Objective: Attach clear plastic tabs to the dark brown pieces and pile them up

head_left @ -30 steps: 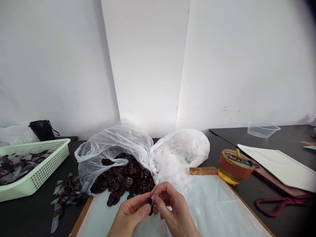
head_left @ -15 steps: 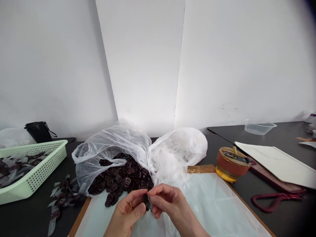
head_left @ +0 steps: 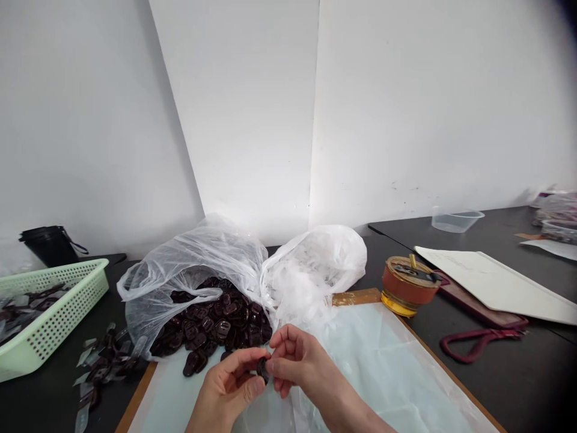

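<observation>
Between my two hands is a small dark brown plastic buckle-like piece [head_left: 262, 369], partly covered by fingers. My left hand [head_left: 232, 385], with a ring on one finger, pinches it from the left between thumb and fingertips. From the other side my right hand [head_left: 300, 370] closes thumb and index finger at its edge; whether a clear strip sits there too is hard to make out. Just behind my hands, a heap of similar dark pieces [head_left: 211, 322] spills from a clear plastic bag [head_left: 193, 252]. A second bag [head_left: 315, 264] with clear translucent pieces lies beside it.
A pale-covered board [head_left: 383, 367] lies under my hands. At left are a green basket [head_left: 67, 325], joined dark-and-clear pieces [head_left: 106, 364] and a black cup [head_left: 48, 245]. Rightward stand a round amber container [head_left: 408, 285], red-handled pliers [head_left: 480, 343], a notebook [head_left: 496, 279] and a clear tub [head_left: 455, 219].
The view has turned slightly right, so the scene sits further left. Both hands stay together at the dark piece, and the right fingers have shifted a little around its edge.
</observation>
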### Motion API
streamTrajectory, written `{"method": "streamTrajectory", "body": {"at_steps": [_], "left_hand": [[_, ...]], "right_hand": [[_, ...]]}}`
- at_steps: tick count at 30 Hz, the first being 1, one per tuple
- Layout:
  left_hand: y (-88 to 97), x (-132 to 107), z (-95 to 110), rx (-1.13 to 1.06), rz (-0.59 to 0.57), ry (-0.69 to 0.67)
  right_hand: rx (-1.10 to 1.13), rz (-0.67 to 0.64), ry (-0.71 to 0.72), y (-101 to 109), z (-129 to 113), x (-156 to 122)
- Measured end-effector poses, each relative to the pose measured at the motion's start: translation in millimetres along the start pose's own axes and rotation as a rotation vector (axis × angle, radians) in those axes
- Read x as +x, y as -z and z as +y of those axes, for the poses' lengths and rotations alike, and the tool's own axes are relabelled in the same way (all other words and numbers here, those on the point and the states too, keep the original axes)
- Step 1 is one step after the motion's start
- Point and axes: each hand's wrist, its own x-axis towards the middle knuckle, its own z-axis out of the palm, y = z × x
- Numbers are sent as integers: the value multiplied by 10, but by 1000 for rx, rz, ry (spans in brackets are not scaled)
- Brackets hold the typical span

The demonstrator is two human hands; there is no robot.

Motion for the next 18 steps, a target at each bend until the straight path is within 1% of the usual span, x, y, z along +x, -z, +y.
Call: {"method": "streamTrajectory", "body": {"at_steps": [6,10,15,18], "left_hand": [[11,-4,-17,49,-4,-28],[7,-2,-27,49,28,-59],[-11,-22,9,70,72,-18],[-38,-33,36,48,101,-2]], "right_hand": [[1,-9,-54,7,-46,6],[24,-15,-64,26,-45,18],[35,-8,-53,14,-62,-17],[2,9,-34,-18,-80,-29]]}}
